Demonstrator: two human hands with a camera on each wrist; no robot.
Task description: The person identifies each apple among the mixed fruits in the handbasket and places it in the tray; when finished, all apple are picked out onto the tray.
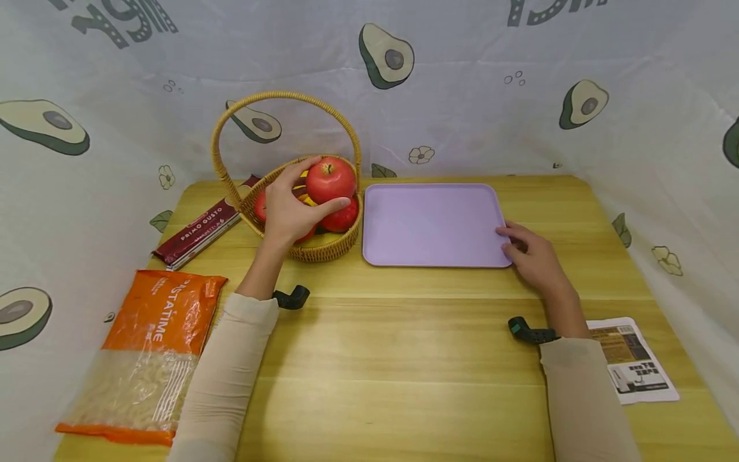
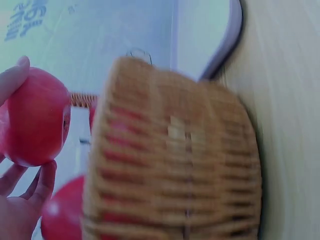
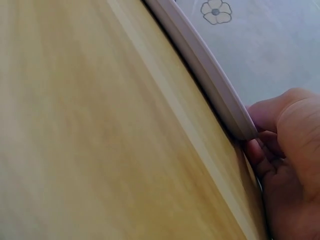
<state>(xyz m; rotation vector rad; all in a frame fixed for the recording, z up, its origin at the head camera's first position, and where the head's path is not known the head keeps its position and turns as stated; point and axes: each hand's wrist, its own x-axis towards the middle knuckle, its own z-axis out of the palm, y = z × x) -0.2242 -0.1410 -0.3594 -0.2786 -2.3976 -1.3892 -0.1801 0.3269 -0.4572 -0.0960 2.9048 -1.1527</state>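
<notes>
My left hand grips a red apple between thumb and fingers, over the wicker basket. In the left wrist view the held apple is beside the basket's wall, lifted off the fruit inside. Several more red apples lie in the basket, with something yellow and dark partly hidden among them. To the basket's right, a flat purple tray lies on the table. My right hand pinches its right edge, and the right wrist view shows thumb and fingers at the rim.
The basket's tall handle arches above the left hand. A dark red spaghetti pack lies behind and left of the basket. An orange pasta bag is at the left, a printed white packet by the right forearm. Avocado-print cloth encloses the table.
</notes>
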